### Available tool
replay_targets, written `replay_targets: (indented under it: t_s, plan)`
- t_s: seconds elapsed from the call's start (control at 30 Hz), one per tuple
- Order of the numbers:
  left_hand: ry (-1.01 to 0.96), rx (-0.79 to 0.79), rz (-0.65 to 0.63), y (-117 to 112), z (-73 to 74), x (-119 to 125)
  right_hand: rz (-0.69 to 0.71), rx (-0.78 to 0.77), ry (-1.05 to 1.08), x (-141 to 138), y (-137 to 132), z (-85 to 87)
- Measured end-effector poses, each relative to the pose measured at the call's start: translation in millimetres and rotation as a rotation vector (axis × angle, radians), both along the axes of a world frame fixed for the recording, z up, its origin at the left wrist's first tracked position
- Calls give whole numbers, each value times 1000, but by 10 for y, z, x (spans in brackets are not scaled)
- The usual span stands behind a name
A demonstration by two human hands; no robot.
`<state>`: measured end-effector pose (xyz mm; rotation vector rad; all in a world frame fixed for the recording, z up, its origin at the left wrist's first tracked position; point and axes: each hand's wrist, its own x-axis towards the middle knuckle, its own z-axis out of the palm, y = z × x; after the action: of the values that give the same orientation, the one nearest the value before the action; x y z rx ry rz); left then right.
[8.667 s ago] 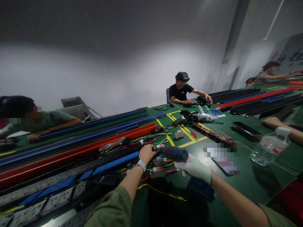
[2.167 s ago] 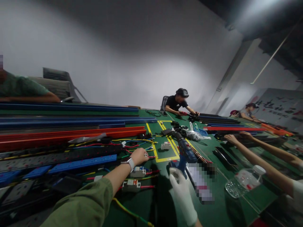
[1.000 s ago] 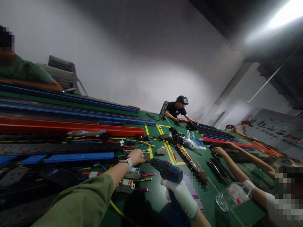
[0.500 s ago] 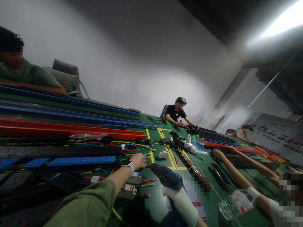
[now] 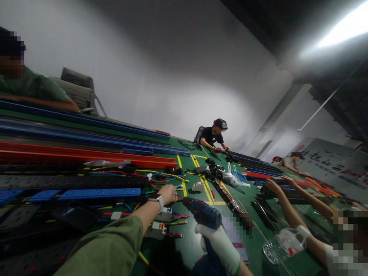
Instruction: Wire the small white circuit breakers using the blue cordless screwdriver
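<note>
My right hand (image 5: 214, 239), in a white glove, grips a blue cordless drill (image 5: 202, 212) by its handle. The drill's black chuck points left, its thin bit reaching toward the fingers of my left hand (image 5: 169, 194). Bare and wearing a watch (image 5: 156, 199), that hand is closed in a pinch at the bit's tip; what it pinches is too small and hidden to make out. Just below it lie circuit breakers (image 5: 157, 230) with red and yellow-green wires. Another white breaker (image 5: 198, 186) sits to the right, apart from both hands.
Left are black and blue socket strips (image 5: 99, 193) and long orange channels (image 5: 86, 154). Copper-coloured strips (image 5: 230, 195) and a plastic bottle (image 5: 283, 245) lie right. A co-worker's arms (image 5: 287, 203) reach in there. Other people sit around the green table (image 5: 184, 239).
Both my hands and the drill stay nearly in place. The view has shifted slightly. At the right, the neighbouring person's hands have moved a little right and up.
</note>
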<state>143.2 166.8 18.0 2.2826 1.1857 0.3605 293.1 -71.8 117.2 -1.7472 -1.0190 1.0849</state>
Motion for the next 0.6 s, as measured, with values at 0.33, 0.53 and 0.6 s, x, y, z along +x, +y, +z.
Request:
replay_targets:
  t_s: [0.33,0.53,0.6]
  plan:
    - [-19,-3,7,-8,-20,-11,3,6,-61,-64,-45,79]
    - [-19,-1,-6,-11,-36,-22,5,-15,-11,-42,-52,55]
    - [-16,0,-9,-13,-38,-25,18,-10,-4,-30,-49,54]
